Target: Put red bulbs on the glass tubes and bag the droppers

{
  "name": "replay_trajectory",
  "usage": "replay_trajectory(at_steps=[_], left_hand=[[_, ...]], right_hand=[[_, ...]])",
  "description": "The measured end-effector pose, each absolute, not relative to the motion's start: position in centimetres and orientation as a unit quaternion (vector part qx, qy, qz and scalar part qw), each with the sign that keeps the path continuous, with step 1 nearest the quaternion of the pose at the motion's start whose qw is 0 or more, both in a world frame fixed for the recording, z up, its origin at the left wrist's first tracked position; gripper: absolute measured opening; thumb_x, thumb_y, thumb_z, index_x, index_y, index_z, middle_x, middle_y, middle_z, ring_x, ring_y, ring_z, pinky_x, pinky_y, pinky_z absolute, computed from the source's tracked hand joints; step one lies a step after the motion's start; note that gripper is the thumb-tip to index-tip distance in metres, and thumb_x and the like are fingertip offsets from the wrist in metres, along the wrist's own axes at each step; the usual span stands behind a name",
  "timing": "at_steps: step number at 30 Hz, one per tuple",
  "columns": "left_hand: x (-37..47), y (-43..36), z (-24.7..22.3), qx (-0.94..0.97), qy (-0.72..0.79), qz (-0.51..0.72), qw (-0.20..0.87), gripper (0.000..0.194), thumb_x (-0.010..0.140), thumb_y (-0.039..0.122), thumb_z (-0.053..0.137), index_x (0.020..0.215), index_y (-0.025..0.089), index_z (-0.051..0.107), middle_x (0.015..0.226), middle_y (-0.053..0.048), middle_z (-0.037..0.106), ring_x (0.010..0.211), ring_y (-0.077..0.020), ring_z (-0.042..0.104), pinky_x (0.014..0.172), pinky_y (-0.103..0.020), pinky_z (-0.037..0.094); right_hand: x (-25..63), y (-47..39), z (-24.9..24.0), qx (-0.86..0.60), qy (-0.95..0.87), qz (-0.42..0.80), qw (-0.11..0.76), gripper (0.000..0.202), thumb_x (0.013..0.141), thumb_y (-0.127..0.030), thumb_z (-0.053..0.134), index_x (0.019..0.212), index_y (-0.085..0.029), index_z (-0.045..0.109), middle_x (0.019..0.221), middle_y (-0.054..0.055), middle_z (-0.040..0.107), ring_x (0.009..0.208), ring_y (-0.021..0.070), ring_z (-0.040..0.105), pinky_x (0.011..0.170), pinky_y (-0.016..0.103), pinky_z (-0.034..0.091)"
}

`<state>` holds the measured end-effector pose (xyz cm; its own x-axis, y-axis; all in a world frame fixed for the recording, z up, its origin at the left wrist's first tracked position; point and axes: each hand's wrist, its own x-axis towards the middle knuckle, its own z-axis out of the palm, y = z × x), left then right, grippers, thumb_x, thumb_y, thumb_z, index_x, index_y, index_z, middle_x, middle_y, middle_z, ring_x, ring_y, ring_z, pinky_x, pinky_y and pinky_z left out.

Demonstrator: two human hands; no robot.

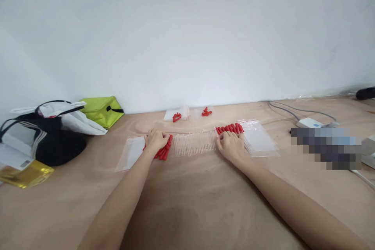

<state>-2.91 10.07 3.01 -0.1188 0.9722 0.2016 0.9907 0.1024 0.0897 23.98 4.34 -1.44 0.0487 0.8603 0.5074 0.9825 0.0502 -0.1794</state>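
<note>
My left hand point(156, 140) rests on a group of red pieces point(165, 152) at the left, its fingers curled down; what they hold, if anything, is too small to tell. My right hand point(231, 144) is bent over the near end of another red row point(231, 128), thumb and fingers drawn together, their tips partly hidden. Between the hands lies a row of thin pale sticks point(193, 143), side by side. Beside my left hand is a clear bag with white paper point(133, 150). A similar bag point(260, 138) lies right of my right hand.
Small red pieces point(177, 116) and more red pieces point(206, 111) lie on bags near the wall. At left are a green bag point(101, 111), a black cap point(58, 146) and a gold packet point(29, 174). A white adapter point(309, 123) with grey cables and a blurred object point(328, 148) are at right.
</note>
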Motion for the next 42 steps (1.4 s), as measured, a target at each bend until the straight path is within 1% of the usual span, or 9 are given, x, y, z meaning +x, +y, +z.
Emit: replay_trajectory(at_steps=[4, 8, 12, 14, 16, 20, 26, 31, 42], left_hand=[[-2.9, 9.7, 3.9, -0.66, -0.737, -0.132, 0.063, 0.022, 0.073, 0.036, 0.055, 0.066, 0.019, 0.066, 0.091, -0.012, 0.061, 0.097, -0.0325, 0.05, 0.078, -0.043, 0.039], [-1.9, 7.4, 3.7, -0.686, -0.7, -0.183, 0.079, 0.017, 0.08, 0.029, 0.048, 0.079, 0.018, 0.061, 0.087, -0.008, 0.061, 0.092, -0.025, 0.053, 0.081, -0.037, 0.04], [0.8, 3.4, 1.0, -0.803, -0.501, -0.321, -0.034, 0.013, 0.083, 0.024, 0.045, 0.084, 0.018, 0.056, 0.079, -0.004, 0.062, 0.077, -0.0182, 0.057, 0.071, -0.03, 0.045], [2.1, 1.8, -0.4, -0.816, -0.456, -0.347, -0.076, 0.018, 0.085, 0.023, 0.042, 0.097, 0.019, 0.055, 0.09, -0.005, 0.063, 0.084, -0.0176, 0.057, 0.074, -0.029, 0.044], [3.0, 0.9, -1.1, -0.836, -0.426, -0.33, -0.1, 0.023, 0.087, 0.022, 0.04, 0.103, 0.019, 0.055, 0.092, -0.005, 0.063, 0.085, -0.0177, 0.057, 0.075, -0.03, 0.044], [3.3, 0.7, -1.1, -0.849, -0.431, -0.294, -0.089, 0.021, 0.087, 0.022, 0.04, 0.095, 0.022, 0.06, 0.087, -0.003, 0.065, 0.084, -0.0193, 0.057, 0.074, -0.034, 0.039], [3.1, 0.6, -0.8, -0.855, -0.431, -0.28, -0.074, 0.021, 0.088, 0.023, 0.04, 0.093, 0.023, 0.06, 0.086, -0.001, 0.066, 0.083, -0.0181, 0.056, 0.076, -0.034, 0.033], [3.3, 0.3, -0.3, -0.849, -0.43, -0.287, -0.108, 0.019, 0.086, 0.024, 0.042, 0.089, 0.021, 0.061, 0.085, -0.001, 0.066, 0.081, -0.0173, 0.057, 0.076, -0.033, 0.033], [3.2, 0.2, 0.2, -0.863, -0.401, -0.273, -0.141, 0.019, 0.085, 0.024, 0.044, 0.08, 0.022, 0.062, 0.077, 0.001, 0.068, 0.075, -0.0154, 0.059, 0.082, -0.036, 0.027]], right_hand=[[24.8, 2.4, -2.1, -0.621, -0.711, -0.131, 0.303, 0.021, 0.083, -0.027, 0.039, 0.07, -0.016, 0.051, 0.068, 0.005, 0.061, 0.068, 0.0181, 0.053, 0.07, 0.032, 0.024], [25.8, 1.5, -2.9, -0.551, -0.751, -0.059, 0.359, 0.016, 0.084, -0.024, 0.037, 0.074, -0.017, 0.046, 0.064, 0.002, 0.058, 0.061, 0.015, 0.052, 0.069, 0.031, 0.028], [25.8, 1.2, -3.3, -0.469, -0.787, -0.017, 0.401, 0.015, 0.084, -0.018, 0.037, 0.092, -0.015, 0.05, 0.078, 0.005, 0.061, 0.07, 0.0155, 0.054, 0.072, 0.031, 0.032], [25.5, 1.0, -3.2, -0.439, -0.805, -0.021, 0.397, 0.025, 0.083, -0.014, 0.036, 0.104, -0.016, 0.049, 0.085, 0.007, 0.062, 0.075, 0.016, 0.054, 0.075, 0.032, 0.032], [25.1, 0.7, -3.0, -0.417, -0.828, -0.024, 0.374, 0.031, 0.082, -0.009, 0.036, 0.109, -0.018, 0.05, 0.085, 0.006, 0.061, 0.077, 0.0161, 0.054, 0.078, 0.034, 0.03], [24.6, 0.0, -2.5, -0.403, -0.85, -0.003, 0.339, 0.033, 0.08, -0.006, 0.037, 0.103, -0.019, 0.056, 0.079, 0.004, 0.06, 0.076, 0.0154, 0.053, 0.08, 0.035, 0.028], [24.1, -0.2, -2.0, -0.396, -0.852, 0.029, 0.342, 0.029, 0.082, -0.009, 0.037, 0.098, -0.019, 0.058, 0.083, 0.004, 0.061, 0.078, 0.0146, 0.053, 0.082, 0.036, 0.025], [24.2, -0.1, -2.1, -0.39, -0.857, 0.04, 0.334, 0.027, 0.083, -0.011, 0.038, 0.099, -0.019, 0.059, 0.085, 0.004, 0.062, 0.078, 0.013, 0.054, 0.083, 0.035, 0.025], [24.9, 1.0, -2.1, -0.345, -0.882, 0.05, 0.318, 0.044, 0.075, -0.002, 0.038, 0.104, -0.027, 0.059, 0.085, 0.001, 0.063, 0.077, 0.0128, 0.053, 0.074, 0.033, 0.024]])
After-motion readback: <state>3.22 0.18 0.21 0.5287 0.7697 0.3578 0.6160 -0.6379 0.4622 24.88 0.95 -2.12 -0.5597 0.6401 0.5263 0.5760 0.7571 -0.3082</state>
